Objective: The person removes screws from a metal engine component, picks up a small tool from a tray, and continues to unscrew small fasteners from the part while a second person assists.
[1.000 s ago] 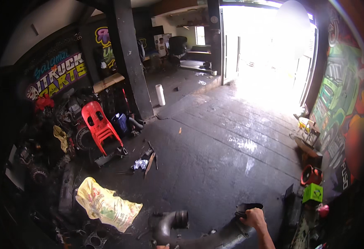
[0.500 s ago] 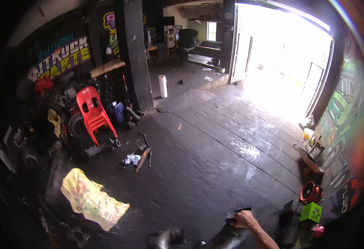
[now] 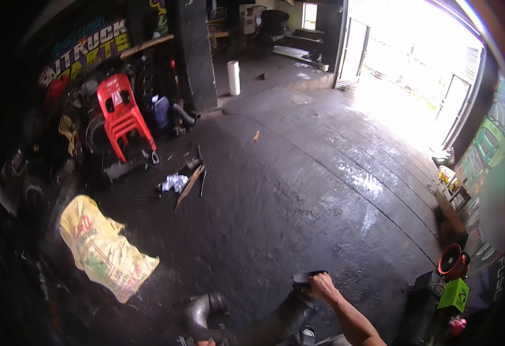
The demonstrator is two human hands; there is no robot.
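Note:
My right hand (image 3: 322, 285) is closed at the upper end of a thick, dark curved pipe (image 3: 278, 317). A short black edge sticks out beside the knuckles; whether it belongs to the pipe is unclear. Only a bit of my left hand (image 3: 207, 342) shows at the lower edge, by the pipe's lower part, and its fingers are mostly cut off. Left of the dark pipe is a shiny grey elbow pipe (image 3: 198, 314) with a ribbed dark mouth. Part of a shoe (image 3: 306, 334) shows beneath the pipe.
A yellowish printed sack (image 3: 105, 251) lies on the dark floor at left. Beyond it are stacked red chairs (image 3: 120, 109), wood scraps (image 3: 190, 185) and a white roll (image 3: 233, 78). A green box (image 3: 453, 296) and red round device (image 3: 453, 261) sit at right. A person (image 3: 249, 22) stands far back.
My right hand and the dark pipe's end have shifted left and slightly up in view. More of the elbow pipe shows, and a bit of my left hand has come in. The whole view has tilted down.

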